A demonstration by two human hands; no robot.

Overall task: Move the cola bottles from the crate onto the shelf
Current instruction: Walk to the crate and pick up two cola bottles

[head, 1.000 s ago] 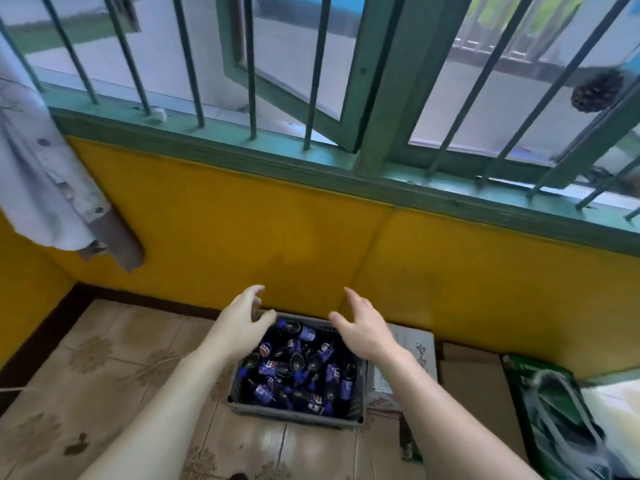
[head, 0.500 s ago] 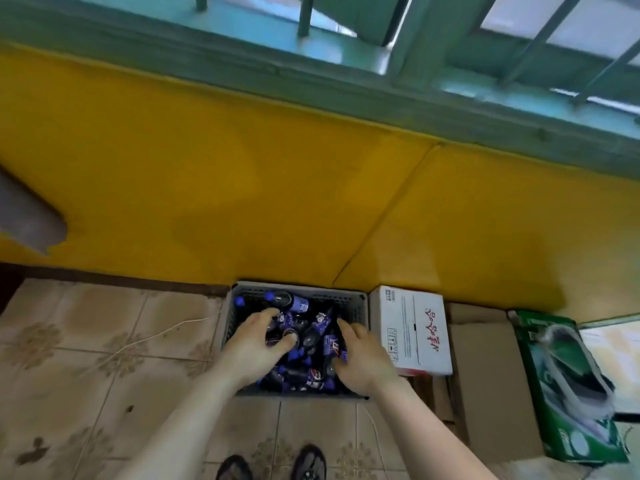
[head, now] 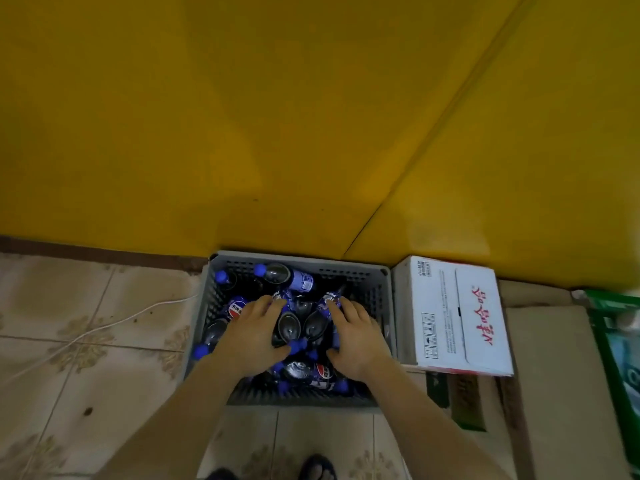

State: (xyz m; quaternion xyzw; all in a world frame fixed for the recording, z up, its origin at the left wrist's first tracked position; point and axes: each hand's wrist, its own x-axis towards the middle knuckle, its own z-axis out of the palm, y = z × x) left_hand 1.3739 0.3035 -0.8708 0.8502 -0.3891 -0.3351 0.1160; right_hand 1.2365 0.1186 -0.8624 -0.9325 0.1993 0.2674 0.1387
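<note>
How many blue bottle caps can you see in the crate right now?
At least 6 blue caps in the grey crate: far-left corner, far middle, left wall, centre between the hands, two near the front. Hands and piled bottles likely hide more.

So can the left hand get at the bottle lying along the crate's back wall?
Probably yes: that bottle lies uncovered on top of the pile, just beyond the left hand, with nothing between them.

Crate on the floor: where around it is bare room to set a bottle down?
Left of the crate the tiled floor lies bare, apart from a white cable. Tiles also show in front, between crate and feet. On the right a white carton crowds the crate. Inside, cola bottles are piled under the left hand and right hand.
</note>
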